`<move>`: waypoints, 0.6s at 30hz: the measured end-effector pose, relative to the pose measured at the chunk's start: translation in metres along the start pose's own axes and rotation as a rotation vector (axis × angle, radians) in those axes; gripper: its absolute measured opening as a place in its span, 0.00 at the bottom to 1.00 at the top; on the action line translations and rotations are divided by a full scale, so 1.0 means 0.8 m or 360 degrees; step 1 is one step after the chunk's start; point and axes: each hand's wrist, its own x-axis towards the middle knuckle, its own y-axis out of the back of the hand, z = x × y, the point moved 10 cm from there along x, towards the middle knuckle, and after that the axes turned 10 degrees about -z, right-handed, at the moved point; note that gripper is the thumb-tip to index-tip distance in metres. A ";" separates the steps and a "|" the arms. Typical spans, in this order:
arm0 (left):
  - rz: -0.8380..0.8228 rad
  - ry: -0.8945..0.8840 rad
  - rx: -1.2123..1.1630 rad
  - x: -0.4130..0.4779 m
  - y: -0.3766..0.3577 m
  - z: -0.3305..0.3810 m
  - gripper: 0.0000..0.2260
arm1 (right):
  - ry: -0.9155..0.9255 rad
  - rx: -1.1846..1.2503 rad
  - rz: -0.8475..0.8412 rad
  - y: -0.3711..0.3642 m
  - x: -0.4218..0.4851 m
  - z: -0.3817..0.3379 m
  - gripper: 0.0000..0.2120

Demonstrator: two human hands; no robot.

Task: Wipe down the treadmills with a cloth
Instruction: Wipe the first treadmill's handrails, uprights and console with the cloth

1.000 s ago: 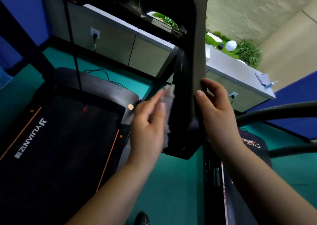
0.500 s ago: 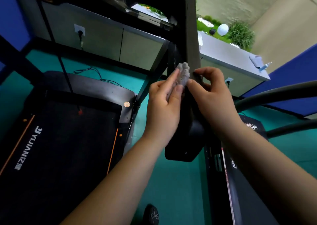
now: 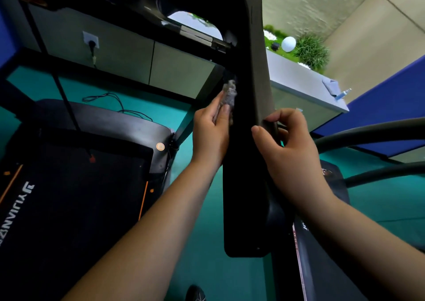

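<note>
Cloth (image 3: 230, 94): one, grey, crumpled, held at the tips of the left hand (image 3: 210, 135). Fingers (image 3: 226, 112) of that hand are pinched together on its lower part. The upper part is pressed against the left edge of the black side arm (image 3: 246, 185) of the treadmill.

Side arm: long axis runs near vertical in the view, from the console overhead down to a rounded end below both wrists. The cloth sits on its upper half, above and just ahead of the fingertips. Judgement: the next stroke runs along this axis, and the long unwiped-looking stretch lies below the cloth, toward the person.

Right hand (image 3: 292, 153): thumb on the near face, fingers (image 3: 285, 117) curled round the right edge, clamped on the arm slightly lower than the cloth. It looks like a steadying hold. The left hand is the nearer one to the cloth and the only one touching it.

Counts:
- Hands: two.
- Working cloth: one.
- Treadmills: two. The left treadmill (image 3: 69, 197) has a dark belt with orange lines. The second treadmill (image 3: 326, 266) is on the right, only partly in view.

On the grey ledge (image 3: 299, 87) behind are one spray bottle (image 3: 342, 93) and one folded cloth (image 3: 330, 86), well apart from the hands. There is one wall socket (image 3: 90, 40), with a plug in it.
</note>
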 end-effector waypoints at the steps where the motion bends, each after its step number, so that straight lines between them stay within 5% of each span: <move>1: -0.0002 0.0041 -0.0043 0.005 0.002 -0.004 0.17 | -0.0009 0.0018 -0.0006 0.000 0.000 0.001 0.10; 7: 0.0021 -0.0237 0.0124 -0.010 -0.006 0.038 0.16 | -0.0020 0.0045 -0.0024 -0.003 0.002 0.001 0.10; 14: 0.0040 0.0165 -0.0171 0.054 0.006 -0.018 0.14 | -0.0036 0.0089 -0.0020 -0.004 0.000 -0.002 0.10; 18: 0.0022 -0.0200 -0.0144 0.079 0.001 0.036 0.16 | -0.0016 0.0069 0.0004 -0.001 0.001 -0.002 0.10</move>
